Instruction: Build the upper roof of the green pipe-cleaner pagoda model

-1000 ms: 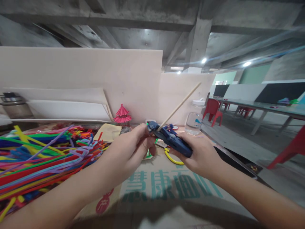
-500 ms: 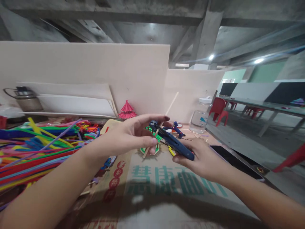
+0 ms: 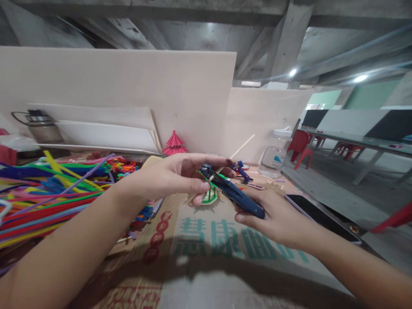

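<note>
My left hand (image 3: 183,174) is closed on a thin pale wooden stick (image 3: 243,146), which slants up to the right past its dark-stained fingertip. My right hand (image 3: 268,214) is wrapped round dark blue pliers (image 3: 240,197). Their head lies at the stick, between the thumb and fingers of my left hand; whether the jaws touch the wood I cannot tell. Behind my left fingers stands a small green and wooden craft piece (image 3: 210,198), partly hidden. A blue glue gun (image 3: 241,171) lies just beyond the pliers.
Colourful pipe cleaners (image 3: 64,193) are heaped at the left. Printed cardboard (image 3: 219,274) covers the tabletop. A pink folded tree (image 3: 174,143) and a clear jar (image 3: 273,156) stand by the back board (image 3: 128,81). A dark phone (image 3: 322,219) lies to the right of my right hand.
The stick leans further over to the right, and its lower end no longer shows below my left fingers. Both hands still hold their things; the whole view has shifted slightly.
</note>
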The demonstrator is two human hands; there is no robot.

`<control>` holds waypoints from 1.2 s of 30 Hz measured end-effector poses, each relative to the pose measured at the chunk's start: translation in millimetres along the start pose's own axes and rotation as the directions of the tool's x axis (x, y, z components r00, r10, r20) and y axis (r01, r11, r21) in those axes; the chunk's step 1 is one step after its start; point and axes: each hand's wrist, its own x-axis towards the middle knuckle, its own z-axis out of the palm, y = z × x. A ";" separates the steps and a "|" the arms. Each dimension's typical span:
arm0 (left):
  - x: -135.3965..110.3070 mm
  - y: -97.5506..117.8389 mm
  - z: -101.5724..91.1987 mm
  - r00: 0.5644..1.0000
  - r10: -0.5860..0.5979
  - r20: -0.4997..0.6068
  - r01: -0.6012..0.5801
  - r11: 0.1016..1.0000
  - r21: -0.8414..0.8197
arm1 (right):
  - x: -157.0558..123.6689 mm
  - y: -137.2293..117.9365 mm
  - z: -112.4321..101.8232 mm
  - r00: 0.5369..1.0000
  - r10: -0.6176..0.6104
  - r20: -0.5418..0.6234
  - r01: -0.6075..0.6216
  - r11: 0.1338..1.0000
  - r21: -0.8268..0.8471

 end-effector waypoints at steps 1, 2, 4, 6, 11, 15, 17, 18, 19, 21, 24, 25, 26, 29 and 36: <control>-0.5 0.3 0.0 1.000 -0.001 -0.006 0.001 1.000 0.011 | 0.1 -0.4 0.1 1.000 -0.002 -0.011 0.002 1.000 -0.001; -1.0 0.6 -0.2 1.000 -0.002 -0.012 0.002 1.000 0.021 | 0.2 -0.6 0.3 1.000 -0.006 -0.020 0.006 1.000 -0.004; -1.8 1.2 -0.6 1.000 0.005 -0.015 -0.004 0.999 0.034 | 0.4 -0.5 0.4 1.000 -0.015 -0.025 0.015 1.000 -0.008; -2.3 2.0 -0.9 1.000 0.007 -0.010 -0.006 0.999 0.048 | 0.2 -0.3 0.4 1.000 -0.019 -0.018 0.019 1.000 0.001; -3.4 4.6 -0.3 0.999 0.007 -0.046 -0.001 0.994 0.111 | -0.6 0.0 0.6 1.000 0.004 -0.008 -0.004 1.000 0.024; -3.8 5.8 1.0 0.999 0.013 -0.039 -0.009 0.994 0.109 | -0.3 0.5 0.7 1.000 0.004 -0.016 -0.004 1.000 0.026; -3.8 6.0 1.4 0.999 0.008 -0.031 -0.005 0.995 0.101 | 0.0 0.6 0.6 1.000 0.002 -0.019 -0.001 1.000 0.030; -3.7 6.1 1.5 1.000 0.004 -0.031 -0.001 0.995 0.099 | 0.2 0.6 0.6 1.000 0.000 -0.017 0.000 0.999 0.037; -3.7 6.2 1.6 1.000 0.002 -0.031 0.001 0.995 0.096 | 0.2 0.5 0.6 1.000 0.000 -0.012 0.000 0.999 0.042; -3.7 6.1 1.6 1.000 0.009 -0.023 -0.007 0.996 0.084 | 0.2 -0.1 0.9 1.000 0.003 0.000 -0.003 0.999 0.048; -3.7 5.5 1.2 1.000 0.021 -0.007 -0.020 0.998 0.065 | 0.1 -1.3 1.5 1.000 0.013 0.015 -0.014 0.999 0.033; -3.7 5.2 0.9 1.000 0.019 -0.007 -0.019 0.998 0.067 | 0.1 -1.6 1.6 1.000 0.017 0.016 -0.017 1.000 0.026; -3.7 4.9 0.6 1.000 0.017 -0.008 -0.016 0.997 0.072 | 0.0 -1.8 1.7 1.000 0.019 0.015 -0.020 1.000 0.022; -3.9 4.2 -0.5 1.000 0.015 -0.012 -0.014 0.995 0.099 | -0.1 -1.5 1.7 1.000 0.018 0.012 -0.018 1.000 0.022; -5.0 4.8 -0.4 1.000 0.016 -0.023 -0.013 0.992 0.122 | 0.3 -0.4 1.9 0.999 0.030 0.018 -0.031 0.997 0.072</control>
